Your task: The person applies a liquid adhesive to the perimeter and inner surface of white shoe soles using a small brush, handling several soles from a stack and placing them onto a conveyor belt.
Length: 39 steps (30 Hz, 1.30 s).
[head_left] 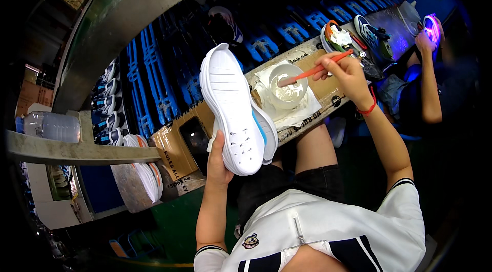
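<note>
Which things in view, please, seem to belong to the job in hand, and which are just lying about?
Apparently in use:
White sole, in the left hand
Orange brush, in the right hand
White bowl, beneath the brush tip

Apparently just lying about:
Clear plastic container, far left
Dark sneaker, upper right

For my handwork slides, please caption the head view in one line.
The left hand holds a white shoe sole; the right hand holds an orange-red brush, its tip at a white bowl.
</note>
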Tool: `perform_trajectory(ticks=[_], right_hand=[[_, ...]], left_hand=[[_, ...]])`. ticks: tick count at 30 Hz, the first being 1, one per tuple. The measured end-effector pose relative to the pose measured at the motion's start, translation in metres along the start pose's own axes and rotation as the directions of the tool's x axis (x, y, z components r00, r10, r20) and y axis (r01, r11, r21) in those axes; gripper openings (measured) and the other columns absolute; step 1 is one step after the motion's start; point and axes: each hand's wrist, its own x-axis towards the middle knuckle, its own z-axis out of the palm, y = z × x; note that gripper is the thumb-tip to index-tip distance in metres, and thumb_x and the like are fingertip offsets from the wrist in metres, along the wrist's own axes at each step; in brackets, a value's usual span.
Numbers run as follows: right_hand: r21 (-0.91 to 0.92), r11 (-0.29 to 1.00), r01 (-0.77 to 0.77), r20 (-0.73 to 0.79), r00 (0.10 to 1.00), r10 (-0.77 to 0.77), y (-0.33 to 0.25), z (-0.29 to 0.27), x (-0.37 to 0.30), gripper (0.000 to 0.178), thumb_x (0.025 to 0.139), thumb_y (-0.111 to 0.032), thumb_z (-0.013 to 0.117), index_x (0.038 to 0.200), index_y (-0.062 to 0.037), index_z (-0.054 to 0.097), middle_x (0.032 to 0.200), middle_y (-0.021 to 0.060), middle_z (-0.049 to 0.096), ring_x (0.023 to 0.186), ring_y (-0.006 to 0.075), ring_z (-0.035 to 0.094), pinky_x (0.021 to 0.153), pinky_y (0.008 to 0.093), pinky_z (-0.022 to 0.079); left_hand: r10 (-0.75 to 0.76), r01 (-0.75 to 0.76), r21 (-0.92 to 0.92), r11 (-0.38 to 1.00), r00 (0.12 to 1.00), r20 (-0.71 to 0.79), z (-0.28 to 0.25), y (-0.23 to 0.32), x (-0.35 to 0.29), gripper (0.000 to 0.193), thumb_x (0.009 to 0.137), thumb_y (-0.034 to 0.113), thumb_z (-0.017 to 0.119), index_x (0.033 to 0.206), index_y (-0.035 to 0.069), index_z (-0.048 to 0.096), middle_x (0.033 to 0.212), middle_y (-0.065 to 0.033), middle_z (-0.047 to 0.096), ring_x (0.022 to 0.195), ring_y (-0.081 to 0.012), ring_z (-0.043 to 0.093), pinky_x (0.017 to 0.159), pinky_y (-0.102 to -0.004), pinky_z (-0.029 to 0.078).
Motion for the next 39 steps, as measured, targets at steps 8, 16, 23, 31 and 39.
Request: perform_trajectory(ticks=[8,16,23,31,39], right_hand=[[0.068,0.962,0.265,0.093,0.958,-0.270,-0.035,0.036,-0.003,0.025,0.096,-0.010,0.048,0.097,0.0104,0.062,0.090,0.0158,0.067,0.082,0.0203,0.068,0.076,0.0280,0.052],[0.030,0.987,0.156,0.153,0.975,-0.159,-0.034,0.044,-0.007,0.026,0.096,-0.012,0.050,0.096,0.0104,0.063,0.087,0.0168,0.067,0.078,0.0203,0.069,0.074,0.0281,0.054],[-0.133,0.915,0.381,0.008,0.924,-0.383,-0.045,0.025,0.036,0.021,0.094,-0.009,0.052,0.093,0.0072,0.065,0.089,0.0117,0.068,0.080,0.0189,0.068,0.074,0.0272,0.052],[0.139,0.735,0.663,0.533,0.575,-0.620,-0.076,0.079,0.051,0.015,0.090,-0.012,0.058,0.093,0.0004,0.067,0.082,0.0108,0.068,0.075,0.0221,0.067,0.069,0.0292,0.052],[0.142,0.984,0.112,0.272,0.951,-0.147,-0.037,0.058,0.029,0.027,0.095,-0.019,0.054,0.096,0.0057,0.065,0.086,0.0130,0.069,0.076,0.0139,0.065,0.075,0.0266,0.051]], left_hand=[[0.000,-0.003,0.080,0.997,0.999,0.043,0.018,-0.004,-0.006,0.063,0.094,0.045,0.049,0.137,0.001,0.038,0.126,-0.0129,0.056,0.111,-0.0217,0.059,0.094,-0.0363,0.049],[-0.029,0.022,0.104,0.994,0.998,0.064,0.005,-0.010,-0.009,0.064,0.093,0.041,0.050,0.139,-0.001,0.034,0.127,-0.0148,0.055,0.112,-0.0230,0.058,0.095,-0.0370,0.047],[-0.274,0.317,-0.118,0.941,0.919,0.283,-0.015,-0.005,-0.028,0.068,0.089,0.032,0.056,0.142,0.000,0.027,0.130,-0.0174,0.051,0.112,-0.0243,0.058,0.096,-0.0362,0.046],[-0.334,0.578,-0.428,0.695,0.787,0.519,-0.007,0.011,-0.023,0.073,0.090,0.046,0.046,0.138,-0.006,0.030,0.125,-0.0290,0.050,0.097,-0.0449,0.059,0.075,-0.0558,0.054],[-0.250,0.470,-0.572,0.673,0.871,0.422,0.005,0.005,-0.029,0.074,0.091,0.051,0.039,0.142,-0.002,0.027,0.119,-0.0360,0.046,0.079,-0.0486,0.057,0.067,-0.0589,0.054]])
